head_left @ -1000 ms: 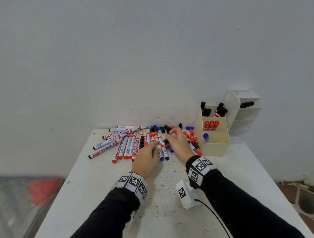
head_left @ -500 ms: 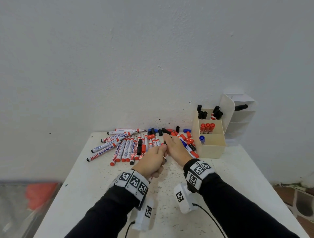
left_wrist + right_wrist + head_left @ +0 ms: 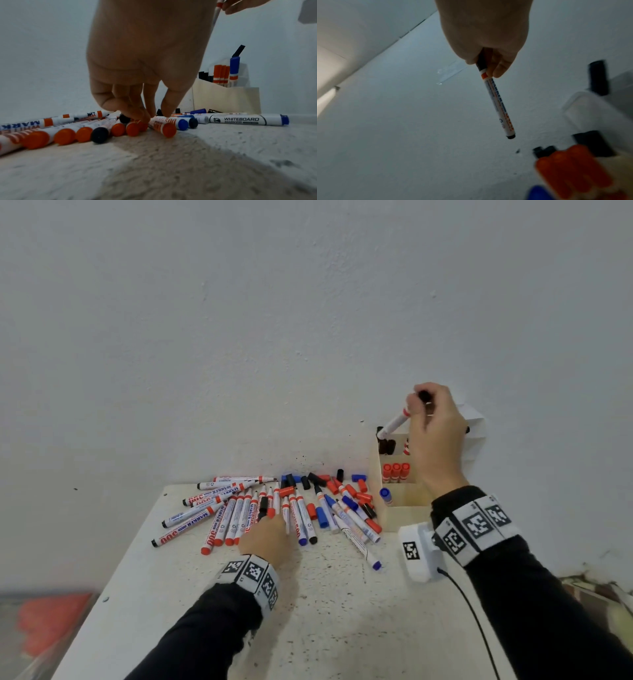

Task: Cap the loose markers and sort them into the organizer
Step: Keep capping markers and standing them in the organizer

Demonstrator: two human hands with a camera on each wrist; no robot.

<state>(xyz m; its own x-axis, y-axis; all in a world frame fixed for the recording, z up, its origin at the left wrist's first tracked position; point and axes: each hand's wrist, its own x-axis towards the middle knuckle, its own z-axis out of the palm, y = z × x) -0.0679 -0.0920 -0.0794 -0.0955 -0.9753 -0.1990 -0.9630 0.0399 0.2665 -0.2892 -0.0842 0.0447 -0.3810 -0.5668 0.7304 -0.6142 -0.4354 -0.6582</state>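
Observation:
My right hand [image 3: 419,405] is raised over the beige organizer [image 3: 400,511] and grips a black-capped marker [image 3: 394,422] by its cap end. The marker slants down-left, its tail just above the back compartment where black-capped markers [image 3: 387,446] stand. In the right wrist view the marker [image 3: 498,106] hangs from my fingers [image 3: 500,67]. My left hand [image 3: 274,520] is low on the pile of loose markers [image 3: 236,508]. In the left wrist view its fingertips [image 3: 145,117] pinch a red-ended marker [image 3: 164,125] lying there.
Red-capped markers [image 3: 395,470] fill the organizer's middle compartment and a blue one [image 3: 385,494] stands in front. Loose caps [image 3: 356,477] lie by the wall. A white tiered shelf [image 3: 476,426] stands behind the organizer. The white table [image 3: 342,611] ends at the wall.
The two hands were together at the pile's near edge. Now my right hand has risen to the right over the organizer with the marker, and my left hand has gone back onto the pile.

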